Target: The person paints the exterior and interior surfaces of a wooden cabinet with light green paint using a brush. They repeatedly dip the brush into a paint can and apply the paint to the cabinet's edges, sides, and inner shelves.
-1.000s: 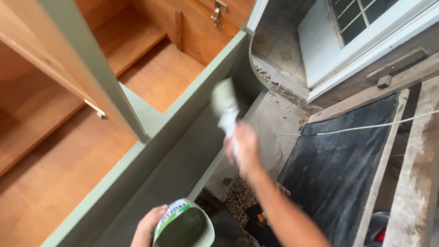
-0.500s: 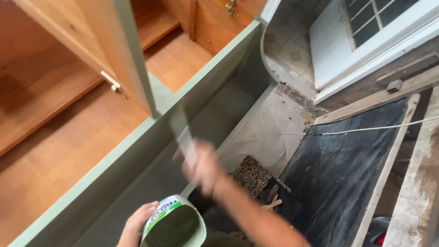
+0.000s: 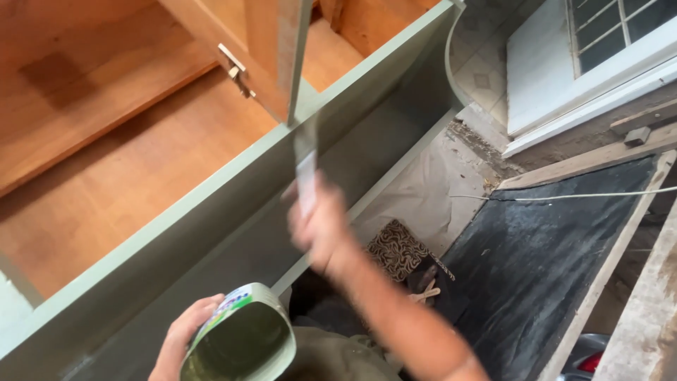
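My right hand (image 3: 321,226) grips a paintbrush (image 3: 306,166) with green bristles, blurred by motion, its tip against the green front rail of a wooden cabinet (image 3: 211,204). My left hand (image 3: 185,339) holds a paint tub (image 3: 240,342) with green paint inside, low at the bottom of the view. The cabinet has a bare orange-brown wood interior (image 3: 134,169) and a green-edged divider (image 3: 278,56) with a small metal catch (image 3: 236,67).
A dust sheet (image 3: 430,187) covers the floor beside the cabinet. A dark board with a pale wood frame (image 3: 536,268) lies to the right, with a white cord (image 3: 578,195) across it. A white window frame (image 3: 585,63) and rough planks (image 3: 649,310) stand at the right.
My right hand swept the brush leftward along the green rail, from its far end to the divider. The view shifted, so the cabinet now fills more of the frame. The tub stayed low.
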